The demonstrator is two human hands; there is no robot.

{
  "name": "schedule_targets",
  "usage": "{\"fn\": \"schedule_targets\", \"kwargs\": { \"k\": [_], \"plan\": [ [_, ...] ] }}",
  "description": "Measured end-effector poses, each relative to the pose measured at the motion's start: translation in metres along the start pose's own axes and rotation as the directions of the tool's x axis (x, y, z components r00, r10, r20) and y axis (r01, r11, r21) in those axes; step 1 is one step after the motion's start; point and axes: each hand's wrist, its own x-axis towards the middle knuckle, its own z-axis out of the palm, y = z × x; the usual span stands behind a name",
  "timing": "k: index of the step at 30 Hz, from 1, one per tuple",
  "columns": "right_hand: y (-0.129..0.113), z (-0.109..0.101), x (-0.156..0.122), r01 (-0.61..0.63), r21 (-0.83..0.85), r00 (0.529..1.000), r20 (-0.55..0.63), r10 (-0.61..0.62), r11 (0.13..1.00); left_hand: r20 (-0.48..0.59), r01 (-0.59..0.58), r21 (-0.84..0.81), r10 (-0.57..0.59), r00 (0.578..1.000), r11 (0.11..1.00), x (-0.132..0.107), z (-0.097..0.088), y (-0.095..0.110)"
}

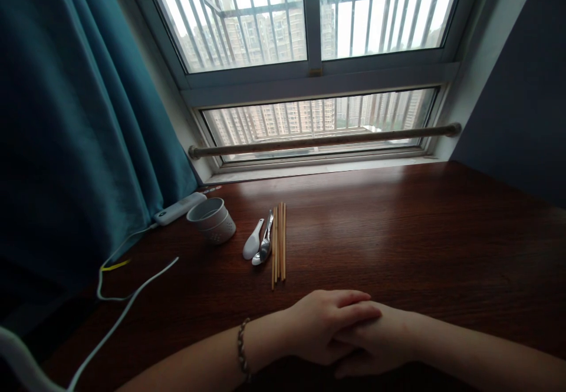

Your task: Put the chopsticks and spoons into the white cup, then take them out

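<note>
My left hand [327,321], with a beaded bracelet on its wrist, lies flat on top of my right hand [384,336] on the dark wooden table [420,239], near the front edge. Both hands have their fingers stretched out and hold nothing. Just beyond the left hand lie several wooden chopsticks [278,244] side by side, pointing away from me. To their left rest a metal spoon [265,246] and a white ceramic spoon [253,240]. A white perforated cup [213,220] stands upright further left.
A white power strip [179,208] lies behind the cup, and its white cables [132,295] trail over the table's left side. A teal curtain [75,132] hangs at the left. A barred window [309,56] with a wooden rail [322,140] stands behind the table.
</note>
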Motion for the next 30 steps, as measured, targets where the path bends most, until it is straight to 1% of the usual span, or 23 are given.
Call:
{"fn": "schedule_targets", "kwargs": {
  "k": [4, 8, 16, 24, 30],
  "plan": [
    [0.0001, -0.0007, 0.0001, -0.031, -0.001, 1.000, 0.003, 0.031, 1.000, -0.011, -0.003, -0.008, 0.003, 1.000, 1.000, -0.0003, 0.0010, -0.0007],
    [-0.0036, -0.0042, 0.0011, -0.054, -0.007, 0.998, 0.038, 0.055, 0.998, -0.022, -0.007, -0.002, 0.007, 1.000, 1.000, -0.0003, 0.0013, 0.0000],
    [-0.0012, -0.0011, 0.0008, -0.009, 0.003, 1.000, -0.003, 0.009, 1.000, -0.017, -0.005, -0.013, 0.005, 1.000, 1.000, -0.0011, 0.0000, 0.0004],
    [-0.0028, -0.0033, 0.0003, -0.046, -0.012, 0.998, 0.037, 0.047, 0.999, -0.023, -0.009, -0.017, 0.009, 1.000, 1.000, -0.0001, 0.0006, 0.0004],
    [-0.0028, -0.0024, 0.0005, -0.025, -0.012, 0.999, 0.025, 0.025, 1.000, -0.024, -0.016, -0.010, 0.016, 1.000, 1.000, 0.0004, -0.0008, 0.0011]
  ]
}}
